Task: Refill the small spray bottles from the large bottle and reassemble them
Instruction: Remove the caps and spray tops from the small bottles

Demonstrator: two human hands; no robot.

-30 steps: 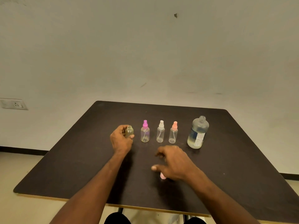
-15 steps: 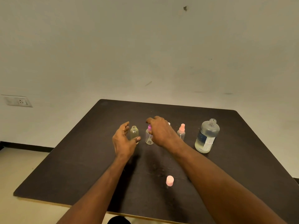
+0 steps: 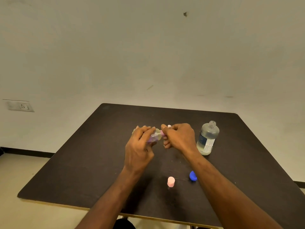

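Observation:
My left hand (image 3: pixel 140 146) grips the clear body of a small spray bottle (image 3: pixel 156 135), held sideways above the dark table (image 3: pixel 82 162). My right hand (image 3: pixel 178 137) pinches that bottle's purple spray top (image 3: pixel 162 133). The large clear bottle (image 3: pixel 207 138), uncapped and partly filled with liquid, stands upright just right of my right hand. A white spray tip (image 3: pixel 169 126) peeks out behind my right hand; the other small bottles are hidden by my hands. A pink spray cap (image 3: pixel 170 181) stands near the front of the table, and a blue cap (image 3: pixel 192 176) lies beside my right forearm.
A pale wall rises behind the table, with a wall socket (image 3: pixel 20 106) at the left. The floor shows at the lower left, past the table's front edge (image 3: pixel 66 204).
My left hand let go of the open small bottle. Both hands came together on the purple-topped bottle, which is now lifted and tipped sideways. The view shifted slightly.

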